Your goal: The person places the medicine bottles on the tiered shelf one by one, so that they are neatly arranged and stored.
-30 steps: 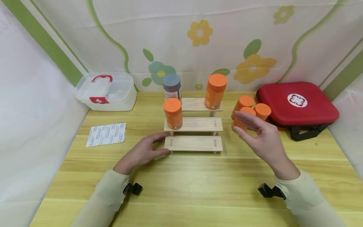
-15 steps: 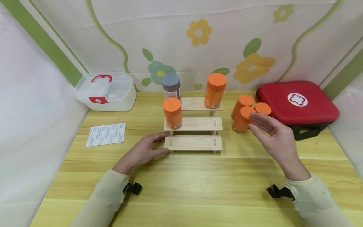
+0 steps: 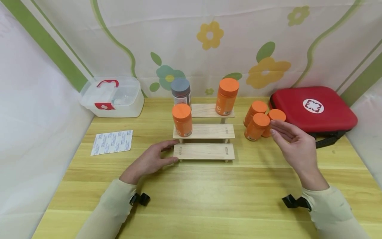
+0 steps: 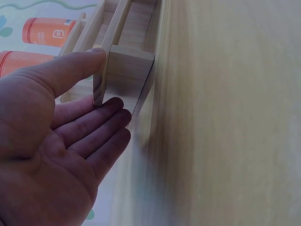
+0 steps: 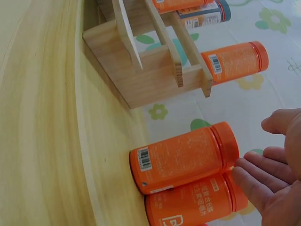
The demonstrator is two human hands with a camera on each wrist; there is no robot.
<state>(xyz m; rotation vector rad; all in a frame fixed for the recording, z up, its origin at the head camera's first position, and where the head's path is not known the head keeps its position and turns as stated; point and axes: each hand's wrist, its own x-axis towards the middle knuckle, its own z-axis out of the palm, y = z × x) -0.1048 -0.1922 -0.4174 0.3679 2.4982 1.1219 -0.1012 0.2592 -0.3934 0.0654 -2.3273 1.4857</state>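
Head view: the clear box (image 3: pixel 128 108) with red latch and handle sits at the back left corner of the table (image 3: pixel 191 202); the printed sheet (image 3: pixel 111 142) lies nearer its left edge. The left hand (image 3: pixel 149 160) holds thumb and fingers apart and touches the left end of the wooden stand (image 3: pixel 206 151) at the lowest tier; in the left wrist view, its thumb rests on the plank edge. The stand occupies the table's middle, toward the back edge. The grey-lidded bottle (image 3: pixel 180 87) stands at the top tier's left end, the middle-tier bottle (image 3: pixel 182 123) at that tier's left end, and the top-tier bottle (image 3: pixel 226 99) at the right end. Three orange bottles (image 3: pixel 253 131) stand clustered to the right of the stand. The right hand (image 3: pixel 298 154), thumb and fingers apart, is beside them; contact cannot be determined. The red case (image 3: pixel 334 113) lies toward the back right corner.
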